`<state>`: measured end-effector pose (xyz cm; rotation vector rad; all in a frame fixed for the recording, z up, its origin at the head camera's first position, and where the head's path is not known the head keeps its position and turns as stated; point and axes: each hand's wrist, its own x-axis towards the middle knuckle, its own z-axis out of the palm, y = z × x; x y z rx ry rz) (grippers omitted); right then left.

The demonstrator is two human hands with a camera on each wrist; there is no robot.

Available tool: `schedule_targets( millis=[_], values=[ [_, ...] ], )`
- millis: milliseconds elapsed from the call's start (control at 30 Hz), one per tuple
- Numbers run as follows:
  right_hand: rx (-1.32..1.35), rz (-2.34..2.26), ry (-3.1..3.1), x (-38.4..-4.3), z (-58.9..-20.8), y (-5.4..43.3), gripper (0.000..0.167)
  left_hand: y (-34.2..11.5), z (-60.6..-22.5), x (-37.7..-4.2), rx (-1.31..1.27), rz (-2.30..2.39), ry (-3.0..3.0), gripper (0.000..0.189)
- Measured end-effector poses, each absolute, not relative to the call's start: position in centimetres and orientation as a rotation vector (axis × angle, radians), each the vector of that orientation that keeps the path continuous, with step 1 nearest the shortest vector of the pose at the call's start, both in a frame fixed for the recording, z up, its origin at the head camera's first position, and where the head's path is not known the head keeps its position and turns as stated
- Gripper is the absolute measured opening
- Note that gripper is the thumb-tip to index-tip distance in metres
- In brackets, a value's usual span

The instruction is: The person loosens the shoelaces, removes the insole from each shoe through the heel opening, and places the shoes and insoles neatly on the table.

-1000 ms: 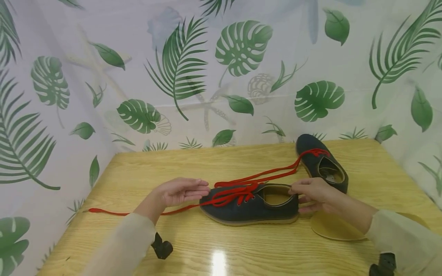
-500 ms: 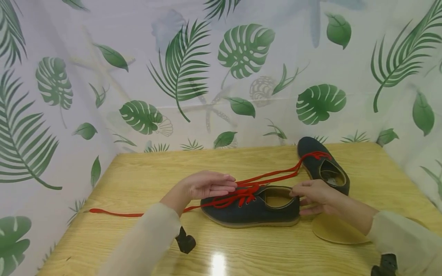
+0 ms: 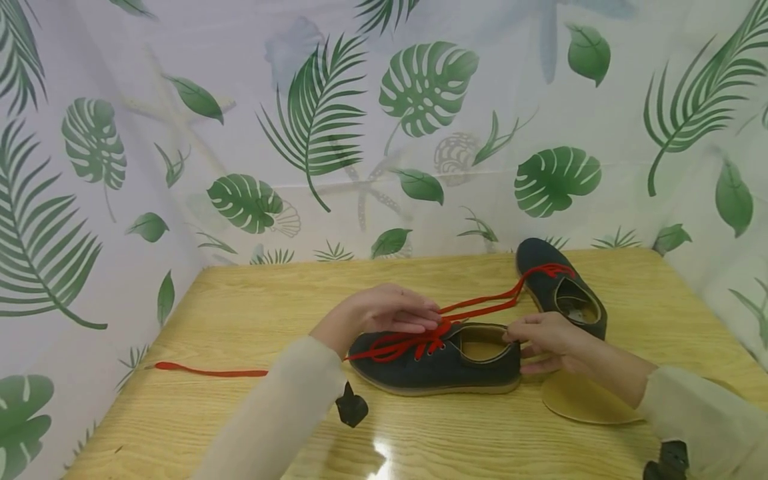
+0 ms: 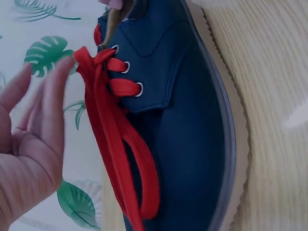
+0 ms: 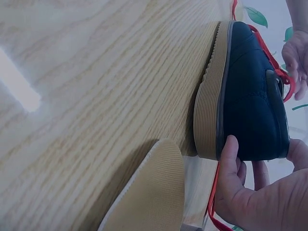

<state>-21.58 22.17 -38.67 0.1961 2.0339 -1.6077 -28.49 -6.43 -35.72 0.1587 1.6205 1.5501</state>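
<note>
Between the worktop's (image 3: 240, 307) side edges, the right hand (image 3: 555, 340) pinches a shoe (image 3: 444, 370) heel; the left hand (image 3: 390, 309) hovers straight-fingered near red laces (image 4: 108, 130).

Grips the nearer shoe (image 3: 414, 373) by its heel with right hand (image 3: 555, 340), holds left hand (image 3: 393, 309) over its red laces (image 3: 443, 331); with another shoe (image 3: 544, 293) behind its heel, tan insole (image 3: 585, 403) to its right.

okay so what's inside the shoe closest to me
In the nearer shoe, a tan inner surface shows through the opening. Farther forward, its inside can't be seen: the dark upper covers it, with red laces on top.
</note>
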Motion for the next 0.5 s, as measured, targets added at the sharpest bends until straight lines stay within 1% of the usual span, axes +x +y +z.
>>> schedule_targets(
  millis=[167,400,500],
  values=[
    [0.196,-1.608,2.033,-21.6,-38.8,22.1,0.019,-5.7,-35.6,-28.5,0.199,1.445,1.759,0.029],
    [0.205,-1.610,2.030,-21.6,-38.8,22.1,0.018,-4.6,-35.8,-28.0,0.430,1.116,2.109,0.030],
    [0.210,-1.608,2.030,-21.6,-38.9,22.1,0.018,-4.1,-36.1,-27.8,0.456,1.044,2.218,0.029]
  ],
)
